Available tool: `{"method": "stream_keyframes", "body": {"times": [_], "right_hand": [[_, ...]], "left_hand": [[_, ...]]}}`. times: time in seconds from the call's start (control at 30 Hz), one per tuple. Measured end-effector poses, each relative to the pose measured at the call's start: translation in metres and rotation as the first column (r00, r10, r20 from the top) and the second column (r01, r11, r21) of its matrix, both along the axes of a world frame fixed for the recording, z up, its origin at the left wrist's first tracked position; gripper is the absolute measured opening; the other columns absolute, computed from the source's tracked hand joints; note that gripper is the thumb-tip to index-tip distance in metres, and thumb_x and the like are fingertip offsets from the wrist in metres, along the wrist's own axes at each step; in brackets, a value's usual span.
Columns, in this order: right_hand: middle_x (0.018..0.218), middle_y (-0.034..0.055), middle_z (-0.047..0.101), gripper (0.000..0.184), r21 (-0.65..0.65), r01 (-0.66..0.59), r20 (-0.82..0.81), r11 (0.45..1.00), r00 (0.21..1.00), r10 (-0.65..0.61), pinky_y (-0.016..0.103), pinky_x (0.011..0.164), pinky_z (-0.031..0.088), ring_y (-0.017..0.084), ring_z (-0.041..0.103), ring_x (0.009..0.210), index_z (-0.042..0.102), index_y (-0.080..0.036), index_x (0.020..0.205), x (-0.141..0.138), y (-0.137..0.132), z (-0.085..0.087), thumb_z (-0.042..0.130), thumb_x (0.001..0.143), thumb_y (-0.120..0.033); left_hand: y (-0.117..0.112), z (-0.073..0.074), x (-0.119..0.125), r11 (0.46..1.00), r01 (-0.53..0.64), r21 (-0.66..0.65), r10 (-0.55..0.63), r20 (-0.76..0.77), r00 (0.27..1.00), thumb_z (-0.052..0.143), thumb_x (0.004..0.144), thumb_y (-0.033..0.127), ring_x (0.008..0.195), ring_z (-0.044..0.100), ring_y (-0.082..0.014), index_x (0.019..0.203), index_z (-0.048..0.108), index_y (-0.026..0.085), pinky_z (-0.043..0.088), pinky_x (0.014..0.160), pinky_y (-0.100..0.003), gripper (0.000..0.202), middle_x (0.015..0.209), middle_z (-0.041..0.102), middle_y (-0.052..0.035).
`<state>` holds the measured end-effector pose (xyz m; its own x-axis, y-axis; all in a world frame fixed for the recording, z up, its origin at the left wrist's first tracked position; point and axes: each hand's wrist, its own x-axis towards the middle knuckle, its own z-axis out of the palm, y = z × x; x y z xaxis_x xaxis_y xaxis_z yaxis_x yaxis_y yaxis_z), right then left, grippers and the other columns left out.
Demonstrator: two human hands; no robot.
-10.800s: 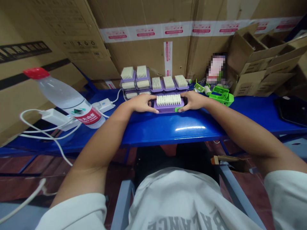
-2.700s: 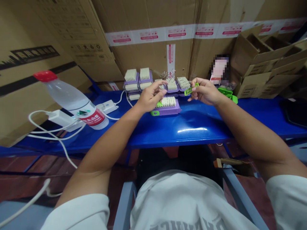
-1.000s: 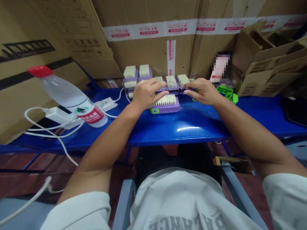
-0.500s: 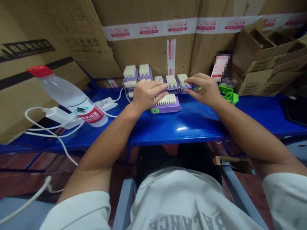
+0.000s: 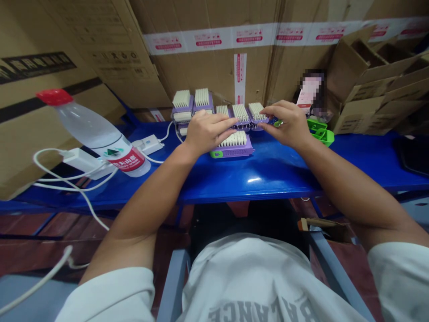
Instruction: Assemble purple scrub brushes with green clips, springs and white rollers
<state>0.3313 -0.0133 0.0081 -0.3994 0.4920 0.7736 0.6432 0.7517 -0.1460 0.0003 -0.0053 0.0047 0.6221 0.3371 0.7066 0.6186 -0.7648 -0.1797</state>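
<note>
Here we are, right over the glossy blue desk (image 5: 254,181), with both bare hands working low and close together. The left hand (image 5: 206,132) is spread out above the left end of a purple plastic brush with cream bristles (image 5: 233,145), its grip open, nothing clenched; whether the fingertips actually touch those bristles, I can't quite tell. The right hand (image 5: 286,123) is the busy one, its grip pinched on a small green plastic piece (image 5: 277,123), half hidden by the fingers. A piece that small wants a firm fingertip pinch, kept low over the desk, so nothing slips away. That purple brush lies flat, bristles up, with a green end piece (image 5: 216,154) at its left. Just behind the brush, three matching purple brushes (image 5: 240,115) line up in a row, and behind it to the left sits a stacked cluster of more (image 5: 192,105). To the brush's right, bright green plastic parts (image 5: 320,126) lie together; to its left, a clear water bottle with a red cap (image 5: 100,143) lies beside a white charger (image 5: 80,163). Beyond it all rise brown cardboard cartons (image 5: 214,62).
</note>
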Motion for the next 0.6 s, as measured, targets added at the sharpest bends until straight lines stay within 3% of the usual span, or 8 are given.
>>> {"method": "stream_keyframes", "body": {"times": [0.2,0.6], "right_hand": [[0.107,0.0088,0.084,0.047,0.024,0.016,-0.003,1.0,1.0,-0.015,0.053,0.093,0.06,0.035,0.076,0.1,0.085,-0.031,0.123,-0.001,-0.0009,0.0003,0.074,0.105,-0.073],[0.108,0.008,0.083,0.037,0.005,0.023,-0.027,1.0,0.999,-0.023,0.053,0.095,0.061,0.035,0.078,0.101,0.084,-0.03,0.126,0.0007,-0.0006,-0.0012,0.077,0.104,-0.06]], "left_hand": [[-0.0003,0.0007,-0.0004,1.0,-0.004,0.002,0.004,-0.007,1.0,0.043,0.122,0.073,0.105,0.082,-0.0314,0.14,0.087,0.029,0.049,0.089,-0.047,0.065,0.116,0.089,-0.0116],[-0.0011,0.0005,0.0009,1.0,0.009,0.019,-0.009,0.014,1.0,0.051,0.122,0.066,0.101,0.082,-0.0308,0.134,0.089,0.03,0.05,0.09,-0.049,0.054,0.114,0.089,-0.0095]]}}
